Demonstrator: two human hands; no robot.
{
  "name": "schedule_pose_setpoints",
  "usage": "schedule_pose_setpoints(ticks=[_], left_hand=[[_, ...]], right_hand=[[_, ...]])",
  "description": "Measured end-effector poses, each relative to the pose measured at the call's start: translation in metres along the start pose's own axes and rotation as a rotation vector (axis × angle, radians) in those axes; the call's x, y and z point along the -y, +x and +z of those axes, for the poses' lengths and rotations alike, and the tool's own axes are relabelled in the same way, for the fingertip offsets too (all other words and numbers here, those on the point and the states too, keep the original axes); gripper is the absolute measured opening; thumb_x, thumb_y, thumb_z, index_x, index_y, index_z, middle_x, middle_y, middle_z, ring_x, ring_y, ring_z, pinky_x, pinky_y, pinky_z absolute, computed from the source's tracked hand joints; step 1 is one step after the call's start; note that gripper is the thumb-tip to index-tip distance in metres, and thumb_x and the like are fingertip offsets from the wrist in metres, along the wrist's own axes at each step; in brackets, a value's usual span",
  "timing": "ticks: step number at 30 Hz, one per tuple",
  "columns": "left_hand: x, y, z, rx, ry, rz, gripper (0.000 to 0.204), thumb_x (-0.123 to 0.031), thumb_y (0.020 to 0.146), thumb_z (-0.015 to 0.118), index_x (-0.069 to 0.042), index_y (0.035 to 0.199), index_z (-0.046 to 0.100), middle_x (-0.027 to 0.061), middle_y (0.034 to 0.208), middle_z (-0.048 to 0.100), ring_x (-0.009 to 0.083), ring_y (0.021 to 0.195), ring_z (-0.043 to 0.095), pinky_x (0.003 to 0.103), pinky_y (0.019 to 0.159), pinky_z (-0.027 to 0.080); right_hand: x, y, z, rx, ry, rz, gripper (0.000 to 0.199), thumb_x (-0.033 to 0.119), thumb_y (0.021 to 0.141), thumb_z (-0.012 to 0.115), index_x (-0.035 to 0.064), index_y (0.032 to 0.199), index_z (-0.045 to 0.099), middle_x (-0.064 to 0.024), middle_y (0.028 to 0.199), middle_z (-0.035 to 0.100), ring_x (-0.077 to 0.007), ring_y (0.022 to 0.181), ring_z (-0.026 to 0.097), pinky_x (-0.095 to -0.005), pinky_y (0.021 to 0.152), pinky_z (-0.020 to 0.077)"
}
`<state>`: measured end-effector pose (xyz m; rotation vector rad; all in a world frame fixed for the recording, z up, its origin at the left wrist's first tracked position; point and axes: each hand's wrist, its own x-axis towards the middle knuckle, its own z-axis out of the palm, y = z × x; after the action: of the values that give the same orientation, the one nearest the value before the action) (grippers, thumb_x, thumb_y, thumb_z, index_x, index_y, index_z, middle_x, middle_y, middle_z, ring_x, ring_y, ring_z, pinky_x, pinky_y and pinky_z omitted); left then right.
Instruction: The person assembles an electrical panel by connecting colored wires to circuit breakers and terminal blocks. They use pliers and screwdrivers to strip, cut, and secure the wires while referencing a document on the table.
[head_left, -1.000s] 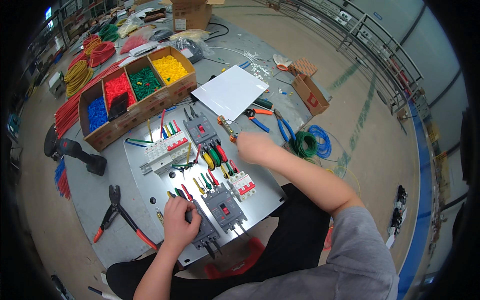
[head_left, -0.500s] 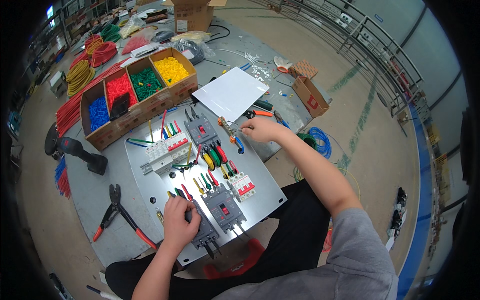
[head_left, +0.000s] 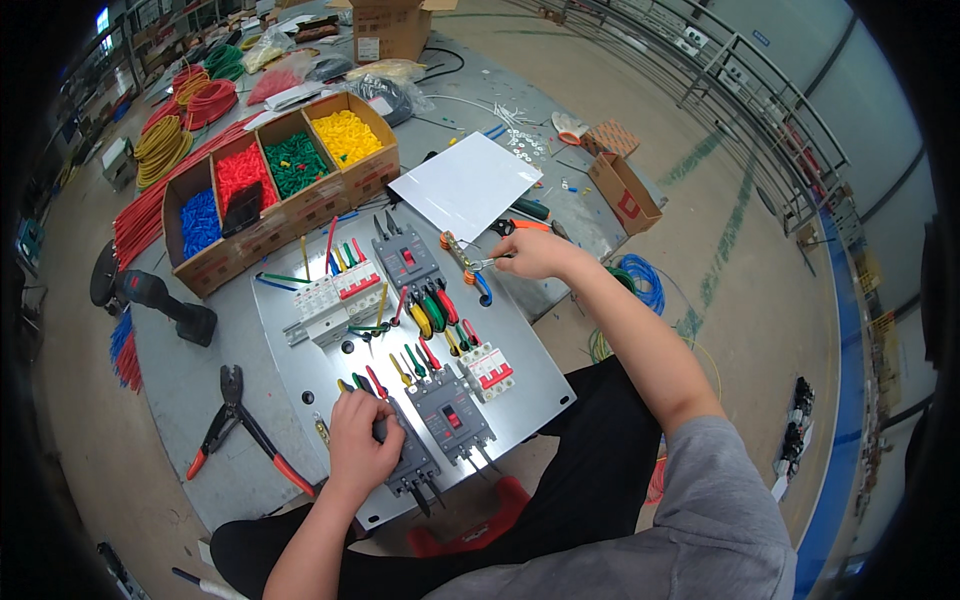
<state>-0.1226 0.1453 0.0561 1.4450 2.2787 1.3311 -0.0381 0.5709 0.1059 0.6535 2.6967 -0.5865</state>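
— Tabletop point(head_left: 190, 380) first: grey, filling the middle of the frame. What sits on it?

— Upper left, a cardboard tray point(head_left: 215, 262) with four compartments in a row: blue pieces, then red, green, and yellow ones toward the top. A dark object lies across the blue and red ones.

— And in the centre?

— A metal mounting plate point(head_left: 535, 395) carrying grey breakers with short coloured wires between them. White sheet point(head_left: 466, 184) lies above it.

— The hands?

— Left hand point(head_left: 362, 448), lower centre, curls closed over the top of a grey breaker point(head_left: 408, 462) at the plate's near edge; its long axis runs lower right to upper left.

— The other one?

— Right hand point(head_left: 530, 254), right of centre, pinches the handles of small pliers point(head_left: 470, 262), fingers closed round them. The pliers lie roughly level, nose pointing left toward the upper breaker.
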Motion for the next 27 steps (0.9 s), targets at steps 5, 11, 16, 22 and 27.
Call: schedule_pose_setpoints(ticks=[5,11,16,22,27], left_hand=[[0.0,0.0,0.0,-0.003,0.002,-0.002,0.01,-0.003,0.084,0.069,-0.002,0.088,0.06,0.0136,0.085,0.056,0.0339,0.086,0.056,0.043,0.077,0.046],[0.001,0.001,0.003,0.008,0.005,-0.035,0.01,-0.005,0.083,0.071,-0.003,0.086,0.062,0.0118,0.086,0.058,0.0335,0.087,0.057,0.044,0.08,0.046],[0.003,0.0,0.004,0.008,-0.011,-0.052,0.011,-0.004,0.082,0.071,-0.003,0.086,0.061,0.0121,0.086,0.058,0.0336,0.086,0.056,0.044,0.079,0.045],[0.002,0.0,0.003,0.005,-0.005,-0.029,0.011,-0.004,0.083,0.071,-0.003,0.086,0.061,0.012,0.085,0.057,0.0334,0.086,0.056,0.044,0.079,0.045],[0.001,0.001,0.003,0.008,-0.002,-0.013,0.011,-0.001,0.084,0.07,-0.003,0.088,0.059,0.0128,0.086,0.055,0.033,0.086,0.055,0.043,0.078,0.045]], right_hand=[[0.006,-0.003,0.006,0.004,-0.052,0.02,0.036,0.027,0.099,0.066,0.0128,0.127,0.083,-0.0181,0.11,0.082,-0.0355,0.102,0.077,-0.0449,0.092,0.0601],[0.055,-0.02,0.025,-0.026,-0.114,0.134,0.029,0.016,0.097,0.061,-0.0057,0.102,0.08,-0.0291,0.105,0.078,-0.0433,0.1,0.077,-0.0529,0.092,0.061],[0.077,-0.034,0.035,-0.048,-0.07,0.164,0.027,0.012,0.096,0.06,-0.007,0.103,0.078,-0.0314,0.102,0.077,-0.0459,0.098,0.077,-0.0527,0.09,0.0612],[0.051,-0.043,0.02,-0.04,0.016,0.125,0.031,0.021,0.101,0.056,0.0033,0.112,0.079,-0.0227,0.111,0.079,-0.0413,0.106,0.075,-0.0527,0.094,0.0593],[0.016,-0.015,0.017,-0.07,0.017,0.107,0.029,0.025,0.104,0.053,0.0051,0.108,0.073,-0.0181,0.103,0.075,-0.0371,0.101,0.072,-0.0493,0.09,0.0555]])
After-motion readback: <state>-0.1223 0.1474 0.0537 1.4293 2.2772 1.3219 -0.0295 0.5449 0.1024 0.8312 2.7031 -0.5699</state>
